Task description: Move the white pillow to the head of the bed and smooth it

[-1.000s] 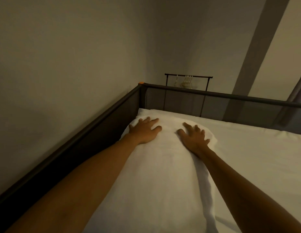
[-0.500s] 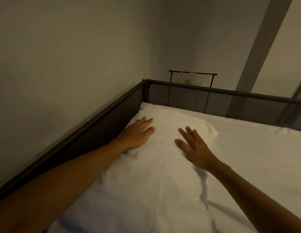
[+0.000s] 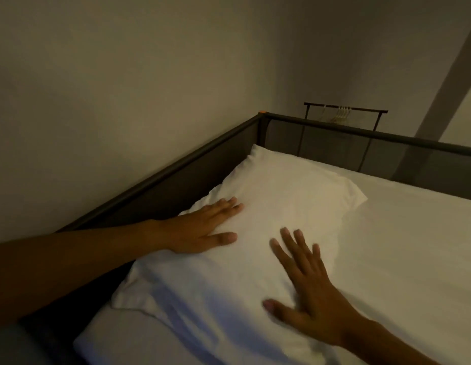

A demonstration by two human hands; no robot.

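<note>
Here: mattress (image 3: 387,246), white pillow (image 3: 281,206), two flat hands.
Pillow lodged in mattress's far left corner against dark frame rail (image 3: 176,172), presumably the head end; left hand (image 3: 200,230) and right hand (image 3: 310,293) spread apart, palms down, gripping nothing, likely pressing out creases. Near pillow edge dim; right forearm cut off; hangers (image 3: 339,115) beyond rail indistinct.

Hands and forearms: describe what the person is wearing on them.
Nothing shows on either. The left hand and right hand are bare, without gloves, rings, watch or bracelet on the wrists. Both forearms are uncovered as far as the frame shows; no sleeve is visible.
</note>
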